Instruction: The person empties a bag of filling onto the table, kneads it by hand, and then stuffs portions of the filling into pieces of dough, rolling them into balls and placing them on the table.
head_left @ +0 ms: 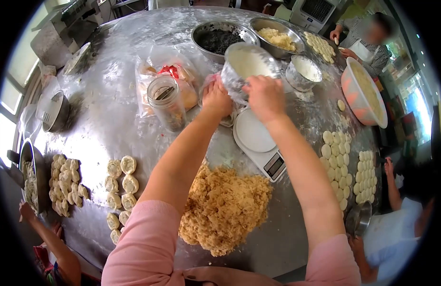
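My right hand grips the near rim of a metal bowl, which is tilted and pale inside. Left of that bowl, my left hand is closed on what looks like a clear plastic bag; its fingertips are partly hidden. Below my hands sits a white kitchen scale with a round plate and a small display. A large heap of crumbly golden dough lies on the table between my forearms. Left of my left hand stand a glass jar and a plastic bag with red ties.
Behind are bowls of dark filling and yellow filling, plus a flour bowl. Dough pieces lie left and right. A large tub stands right. Co-workers are at the left, right and far-right edges.
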Motion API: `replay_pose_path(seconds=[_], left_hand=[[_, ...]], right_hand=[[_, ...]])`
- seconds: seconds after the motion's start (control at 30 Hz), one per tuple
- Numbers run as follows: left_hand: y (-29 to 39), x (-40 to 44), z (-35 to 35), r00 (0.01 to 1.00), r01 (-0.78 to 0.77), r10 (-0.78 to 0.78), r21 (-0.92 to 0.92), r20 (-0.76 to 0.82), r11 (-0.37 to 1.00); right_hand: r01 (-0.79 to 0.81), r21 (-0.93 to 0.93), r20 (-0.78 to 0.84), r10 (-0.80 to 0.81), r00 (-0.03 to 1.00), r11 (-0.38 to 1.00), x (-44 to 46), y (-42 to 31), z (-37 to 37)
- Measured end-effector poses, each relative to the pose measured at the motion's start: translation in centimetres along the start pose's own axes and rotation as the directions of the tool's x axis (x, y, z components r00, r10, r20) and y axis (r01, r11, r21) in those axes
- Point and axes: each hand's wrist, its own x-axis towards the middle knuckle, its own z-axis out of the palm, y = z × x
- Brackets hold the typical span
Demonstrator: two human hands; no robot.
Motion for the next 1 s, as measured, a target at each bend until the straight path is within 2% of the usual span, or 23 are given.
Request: replay_pose_path(seconds=[0.1,0.2,0.3,0.53,0.57,0.67,0.8,0.87,0.9,1.0], left_hand=[[-0.3,-0.8,0.6,0.993,0.081,-0.085,-0.049,-0.086,0.996],[-0.2,-3.8,-1.2,0.998,0.063,-0.062,-0.080,0.010,0.995],[0.2,-7.5,-2.9,0.986,0.009,-0.021,0.073,0.167,0.997],[0.2,-9.7,-3.6,0.937,-0.064,0.016,0.127,0.348,0.990],[0.2,-9.9,-3.5,0.927,-0.083,0.016,0.163,0.375,0.983],[1.6,-12.7,-8.8,0.824,-0.308,0.150,0.208,0.547,0.928],[0.6,-17.5,-12.9,0.773,-0.348,0.308,-0.035,0.555,0.937],[0.2,-20.1,-15.6,0.777,-0.342,0.370,-0.151,0.510,0.927],[0.0,-21.3,-16.7,0.803,-0.299,0.363,-0.208,0.472,0.932],[-1.4,-24.7,-17.9,0.879,-0.231,0.287,-0.186,0.381,0.955]], right_hand=[[-0.066,0.040,0.073,0.063,0.995,0.997,-0.6,-0.6,3.3],[-0.136,0.074,0.145,0.125,0.982,0.988,-0.5,-0.4,4.6],[-0.134,0.017,0.192,0.128,0.973,0.991,-0.1,0.1,5.1],[-0.153,-0.067,0.360,0.166,0.918,0.986,2.3,-0.7,5.9],[-0.156,-0.078,0.388,0.174,0.905,0.985,2.6,-0.7,5.8],[-0.142,-0.058,0.338,0.153,0.929,0.988,2.0,0.1,6.4],[-0.200,-0.004,0.438,0.182,0.880,0.980,1.5,0.5,5.0],[-0.193,-0.013,0.401,0.182,0.898,0.981,1.0,0.2,3.8],[-0.193,-0.021,0.386,0.186,0.904,0.981,0.6,0.2,3.1],[-0.178,0.052,0.259,0.159,0.953,0.983,0.0,0.5,1.9]])
